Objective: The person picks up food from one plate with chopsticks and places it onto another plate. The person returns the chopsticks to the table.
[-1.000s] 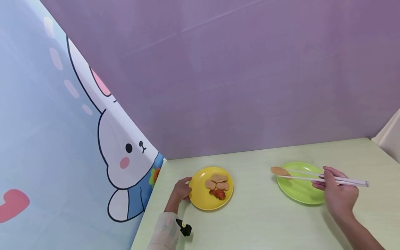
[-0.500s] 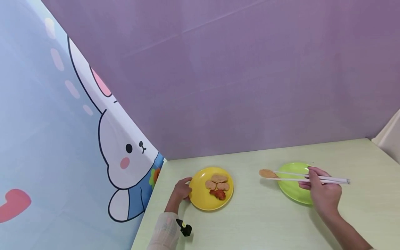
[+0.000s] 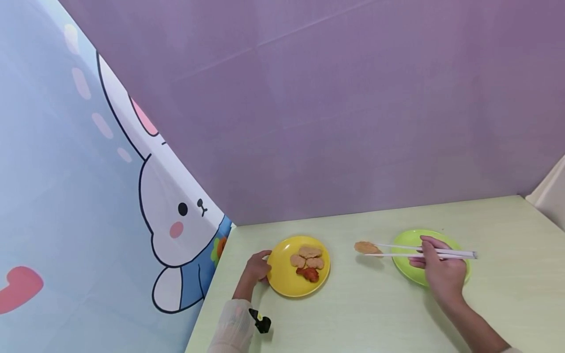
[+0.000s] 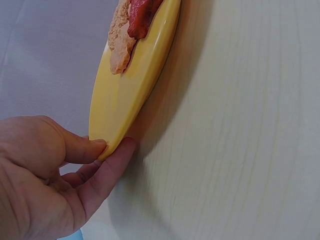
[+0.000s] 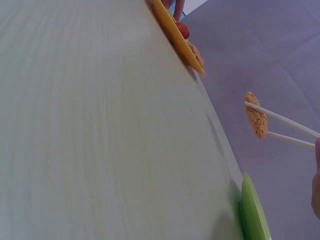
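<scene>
My left hand (image 3: pixel 257 267) pinches the rim of a yellow plate (image 3: pixel 282 279), thumb on top and fingers under the edge in the left wrist view. On that plate lie several tan breaded pieces (image 3: pixel 310 251) that look like chicken nuggets, and a red-brown drumstick (image 3: pixel 309 274). My right hand (image 3: pixel 443 272) holds a pair of white chopsticks (image 3: pixel 454 253). Between their tips is another tan nugget (image 5: pixel 256 115), raised above the table in the right wrist view. This nugget is between the two plates, left of the green plate (image 3: pixel 408 274), which my right hand partly covers.
The pale wood-look table (image 3: pixel 353 314) runs back to a purple cloth wall (image 3: pixel 353 122). At the left stands a blue panel with a cartoon rabbit (image 3: pixel 176 220). White cloth (image 3: pixel 549 196) hangs at the right edge. A black item (image 3: pixel 261 323) shows by the left sleeve.
My right hand has carried the chopsticks and the nugget leftward, from the green plate's left edge out over the table. The left hand and yellow plate have stayed where they were.
</scene>
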`<state>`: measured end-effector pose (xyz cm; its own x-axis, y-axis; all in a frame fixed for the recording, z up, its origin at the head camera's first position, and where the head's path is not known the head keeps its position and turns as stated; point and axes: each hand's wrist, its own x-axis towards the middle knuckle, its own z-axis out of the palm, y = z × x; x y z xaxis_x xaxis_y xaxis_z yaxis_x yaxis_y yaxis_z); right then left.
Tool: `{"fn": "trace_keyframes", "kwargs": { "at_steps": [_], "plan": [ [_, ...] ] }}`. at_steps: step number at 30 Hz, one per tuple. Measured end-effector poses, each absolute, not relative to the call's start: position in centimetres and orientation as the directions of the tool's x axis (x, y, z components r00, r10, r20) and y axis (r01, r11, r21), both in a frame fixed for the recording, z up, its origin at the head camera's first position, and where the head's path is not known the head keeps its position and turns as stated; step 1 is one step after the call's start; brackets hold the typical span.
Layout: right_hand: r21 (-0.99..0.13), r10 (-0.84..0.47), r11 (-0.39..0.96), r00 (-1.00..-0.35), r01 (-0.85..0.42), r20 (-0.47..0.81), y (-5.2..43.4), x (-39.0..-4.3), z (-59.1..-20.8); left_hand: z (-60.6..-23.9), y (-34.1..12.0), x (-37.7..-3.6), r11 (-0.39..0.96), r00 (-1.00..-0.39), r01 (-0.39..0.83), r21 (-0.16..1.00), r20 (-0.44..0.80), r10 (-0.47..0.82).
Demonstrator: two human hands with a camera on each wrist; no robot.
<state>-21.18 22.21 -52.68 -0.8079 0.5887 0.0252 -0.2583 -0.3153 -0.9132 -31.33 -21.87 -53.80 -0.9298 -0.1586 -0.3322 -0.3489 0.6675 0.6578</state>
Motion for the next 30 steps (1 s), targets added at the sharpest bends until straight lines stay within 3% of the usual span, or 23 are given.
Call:
{"fn": "trace_keyframes", "kwargs": {
  "at_steps": [12, 30],
  "plan": [
    [-0.938, 0.532, -0.301, -0.847, -0.174, -0.013, 19.5, -21.1, -52.3, -54.0, -22.1, -31.4, 0.677, -0.932, -0.344, 0.651, -0.326, -0.16],
    [-0.948, 0.423, -0.242, -0.902, -0.206, 0.088, 14.5, -20.8, -52.4, -53.7, -21.9, -31.1, 0.679, -0.936, -0.335, 0.654, -0.311, -0.162]
  ]
}}
